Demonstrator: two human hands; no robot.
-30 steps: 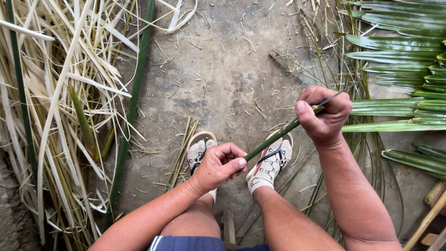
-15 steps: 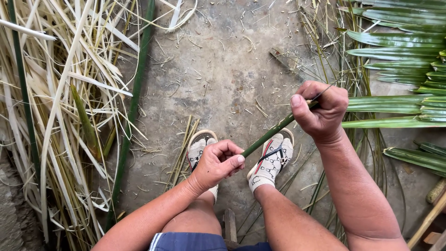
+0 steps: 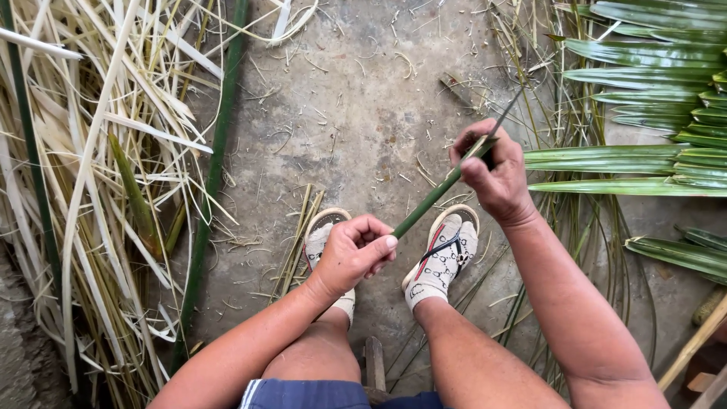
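A thin green palm stalk (image 3: pixel 432 198) runs diagonally between my two hands above my sandalled feet (image 3: pixel 443 254). My left hand (image 3: pixel 352 254) pinches its lower end. My right hand (image 3: pixel 492 170) is closed around the upper end together with a thin dark blade (image 3: pixel 506 113) that sticks up and to the right from the fist.
A heap of pale dry strips and long green stalks (image 3: pixel 113 174) fills the left side. Fresh green palm leaves (image 3: pixel 651 98) lie at the right. The concrete floor (image 3: pixel 356 113) carries scattered shavings. A wooden piece (image 3: pixel 693 348) sits at the bottom right corner.
My right hand has moved left and upward along the stalk, and the blade now points up more steeply. My left hand has stayed close to where it was.
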